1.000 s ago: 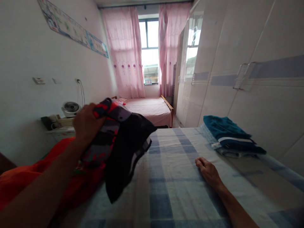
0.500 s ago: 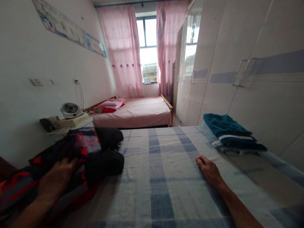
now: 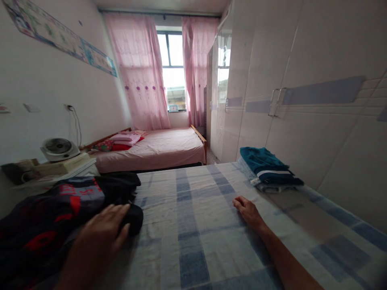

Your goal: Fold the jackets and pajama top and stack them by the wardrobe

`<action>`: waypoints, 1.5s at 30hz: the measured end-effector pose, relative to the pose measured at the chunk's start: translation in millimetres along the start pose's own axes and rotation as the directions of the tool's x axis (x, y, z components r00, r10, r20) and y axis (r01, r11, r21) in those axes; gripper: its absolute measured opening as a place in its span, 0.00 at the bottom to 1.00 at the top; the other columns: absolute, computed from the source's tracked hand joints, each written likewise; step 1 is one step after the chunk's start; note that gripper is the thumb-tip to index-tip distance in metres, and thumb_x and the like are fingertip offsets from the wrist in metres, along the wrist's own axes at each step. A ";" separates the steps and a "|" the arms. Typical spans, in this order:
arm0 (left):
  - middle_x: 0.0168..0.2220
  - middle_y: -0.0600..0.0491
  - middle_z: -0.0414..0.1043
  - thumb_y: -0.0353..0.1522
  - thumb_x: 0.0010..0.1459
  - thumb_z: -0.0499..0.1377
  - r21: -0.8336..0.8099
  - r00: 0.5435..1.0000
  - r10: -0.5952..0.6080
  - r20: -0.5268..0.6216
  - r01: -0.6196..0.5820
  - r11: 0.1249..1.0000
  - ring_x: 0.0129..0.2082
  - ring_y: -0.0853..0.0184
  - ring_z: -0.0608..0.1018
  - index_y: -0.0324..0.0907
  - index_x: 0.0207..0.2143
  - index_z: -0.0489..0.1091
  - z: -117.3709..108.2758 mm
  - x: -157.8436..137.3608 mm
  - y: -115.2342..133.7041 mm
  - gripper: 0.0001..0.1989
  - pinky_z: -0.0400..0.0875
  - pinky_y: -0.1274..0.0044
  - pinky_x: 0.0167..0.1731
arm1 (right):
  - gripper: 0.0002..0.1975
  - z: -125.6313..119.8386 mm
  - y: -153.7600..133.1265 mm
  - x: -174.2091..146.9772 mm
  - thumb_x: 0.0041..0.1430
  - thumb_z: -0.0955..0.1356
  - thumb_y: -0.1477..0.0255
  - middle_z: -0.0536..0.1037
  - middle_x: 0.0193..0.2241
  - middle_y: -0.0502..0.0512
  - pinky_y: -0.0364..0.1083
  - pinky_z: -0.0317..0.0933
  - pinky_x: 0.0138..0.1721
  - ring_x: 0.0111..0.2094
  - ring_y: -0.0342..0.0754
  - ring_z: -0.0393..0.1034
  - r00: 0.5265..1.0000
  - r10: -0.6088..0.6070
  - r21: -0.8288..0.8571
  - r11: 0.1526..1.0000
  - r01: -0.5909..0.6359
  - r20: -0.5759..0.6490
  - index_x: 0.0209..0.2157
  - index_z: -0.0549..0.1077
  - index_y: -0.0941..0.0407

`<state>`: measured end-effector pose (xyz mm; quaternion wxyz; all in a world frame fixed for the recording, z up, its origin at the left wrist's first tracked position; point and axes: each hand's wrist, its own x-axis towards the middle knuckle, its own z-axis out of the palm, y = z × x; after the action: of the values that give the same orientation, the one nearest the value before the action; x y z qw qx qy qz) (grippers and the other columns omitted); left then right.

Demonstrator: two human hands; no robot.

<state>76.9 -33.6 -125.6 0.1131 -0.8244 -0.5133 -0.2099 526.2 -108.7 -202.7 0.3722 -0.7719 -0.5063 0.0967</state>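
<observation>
A black garment with grey panels and red lettering (image 3: 83, 191) lies bunched at the left of the checked bedsheet (image 3: 163, 257). Over its near edge is my left hand (image 3: 101, 229), slightly blurred, fingers stretched out and thumb apart. It holds nothing; whether the fingertips touch the cloth I cannot tell. My right hand (image 3: 249, 213) rests on the sheet with its fingers curled in, and nothing shows in it. Beyond that hand, on the right side of the bed, sits a pile of folded clothes (image 3: 266, 163), teal on top with a dark blue, white-striped piece below.
White wardrobes (image 3: 272, 137) line the right side. A small fan (image 3: 59, 148) stands on a cluttered bedside table at the left. Farther off is a second bed with a pink sheet (image 3: 160, 147) and folded bedding (image 3: 125, 139), below a window with pink curtains (image 3: 136, 64).
My left hand has let go of the black garment and moved right and up from it, fingers opening. My right hand stays on the sheet. The view has turned slightly to the right.
</observation>
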 end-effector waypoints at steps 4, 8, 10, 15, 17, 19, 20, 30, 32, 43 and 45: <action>0.52 0.47 0.70 0.33 0.55 0.50 -0.066 0.970 0.220 0.102 -0.214 0.975 0.53 0.58 0.71 0.43 0.48 0.71 51.8 6.0 69.9 0.19 0.66 0.67 0.52 | 0.16 -25.6 2.7 25.0 0.56 0.58 0.64 0.78 0.33 0.54 0.40 0.63 0.33 0.33 0.44 0.72 0.998 0.032 -0.060 0.998 -0.035 -0.051 0.36 0.71 0.57; 0.52 0.46 0.70 0.30 0.56 0.50 -0.162 0.979 0.197 0.061 -0.185 0.969 0.53 0.59 0.71 0.43 0.46 0.72 102.3 1.7 83.5 0.17 0.66 0.65 0.52 | 0.20 -70.5 14.2 56.3 0.55 0.60 0.66 0.71 0.46 0.65 0.48 0.60 0.46 0.46 0.52 0.67 0.961 0.068 -0.239 0.961 -0.135 -0.269 0.46 0.68 0.62; 0.50 0.48 0.72 0.29 0.56 0.51 -0.215 0.985 0.158 0.065 -0.141 0.966 0.51 0.60 0.72 0.44 0.45 0.72 113.4 -0.1 82.8 0.16 0.66 0.66 0.52 | 0.24 -88.3 23.3 66.7 0.54 0.62 0.65 0.65 0.51 0.71 0.58 0.55 0.49 0.53 0.62 0.59 0.928 0.073 -0.317 0.928 -0.198 -0.366 0.50 0.64 0.63; 0.50 0.49 0.72 0.28 0.56 0.51 -0.271 0.988 0.117 0.101 -0.086 0.959 0.50 0.61 0.72 0.46 0.46 0.71 109.6 0.8 84.3 0.17 0.66 0.67 0.52 | 0.27 -100.2 52.8 83.3 0.52 0.64 0.58 0.67 0.48 0.72 0.63 0.56 0.41 0.50 0.67 0.60 0.917 0.070 -0.550 0.781 -0.296 -0.393 0.49 0.65 0.61; 0.50 0.49 0.71 0.28 0.56 0.51 -0.267 0.987 0.111 0.120 -0.075 0.961 0.51 0.61 0.72 0.45 0.46 0.71 107.5 1.8 85.6 0.17 0.65 0.67 0.52 | 0.22 -100.7 61.1 90.2 0.53 0.63 0.60 0.69 0.46 0.69 0.60 0.58 0.38 0.47 0.65 0.63 0.927 0.033 -0.640 0.715 -0.283 -0.373 0.46 0.66 0.60; 0.50 0.48 0.71 0.27 0.55 0.51 -0.263 0.985 0.111 0.131 -0.073 0.962 0.51 0.61 0.71 0.44 0.47 0.71 107.8 2.3 86.0 0.18 0.65 0.67 0.53 | 0.16 -105.2 62.7 97.4 0.53 0.64 0.64 0.70 0.42 0.68 0.57 0.58 0.37 0.45 0.63 0.65 0.940 -0.012 -0.672 0.703 -0.234 -0.340 0.40 0.68 0.60; 0.51 0.48 0.71 0.27 0.55 0.51 -0.262 0.985 0.111 0.131 -0.073 0.962 0.51 0.61 0.71 0.44 0.47 0.71 108.6 2.3 85.8 0.18 0.64 0.67 0.53 | 0.14 -109.3 60.5 101.0 0.53 0.65 0.65 0.71 0.40 0.68 0.55 0.58 0.36 0.43 0.62 0.66 0.947 -0.027 -0.675 0.708 -0.208 -0.320 0.37 0.68 0.60; 0.50 0.49 0.71 0.27 0.56 0.51 -0.287 0.989 0.102 0.110 -0.067 0.956 0.50 0.61 0.71 0.44 0.46 0.71 109.0 4.2 85.1 0.17 0.64 0.67 0.53 | 0.12 -131.6 -52.5 95.0 0.59 0.58 0.62 0.72 0.34 0.63 0.48 0.57 0.35 0.35 0.53 0.67 0.886 -0.277 -0.542 0.840 0.036 -0.371 0.38 0.61 0.56; 0.49 0.48 0.71 0.28 0.56 0.51 -0.336 0.992 0.094 0.088 -0.059 0.940 0.50 0.60 0.72 0.44 0.45 0.72 108.4 3.9 84.9 0.17 0.65 0.67 0.52 | 0.11 -112.3 -79.9 69.7 0.58 0.58 0.62 0.71 0.31 0.57 0.46 0.57 0.36 0.33 0.50 0.66 0.863 -0.350 -0.472 0.868 0.154 -0.363 0.37 0.60 0.55; 0.49 0.47 0.72 0.47 0.55 0.54 -0.885 0.939 -0.115 0.326 0.345 0.311 0.49 0.58 0.74 0.39 0.52 0.66 97.1 -0.1 81.4 0.28 0.69 0.70 0.47 | 0.04 18.2 -139.1 -91.2 0.58 0.65 0.68 0.70 0.33 0.48 0.42 0.57 0.38 0.35 0.43 0.65 0.666 -0.667 0.239 0.743 0.625 0.333 0.33 0.65 0.52; 0.49 0.47 0.72 0.45 0.49 0.60 -0.886 0.934 -0.111 0.340 0.357 0.297 0.51 0.57 0.71 0.39 0.49 0.68 95.1 3.0 80.4 0.28 0.65 0.70 0.51 | 0.04 27.2 -122.5 -85.5 0.61 0.62 0.69 0.70 0.33 0.49 0.44 0.56 0.41 0.37 0.44 0.65 0.740 -0.619 0.201 0.785 0.586 0.263 0.32 0.65 0.53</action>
<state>171.7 -28.9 -206.2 -0.4691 -0.6701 -0.4222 -0.3908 384.9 -142.9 -158.9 0.3376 -0.5201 -0.7754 0.1194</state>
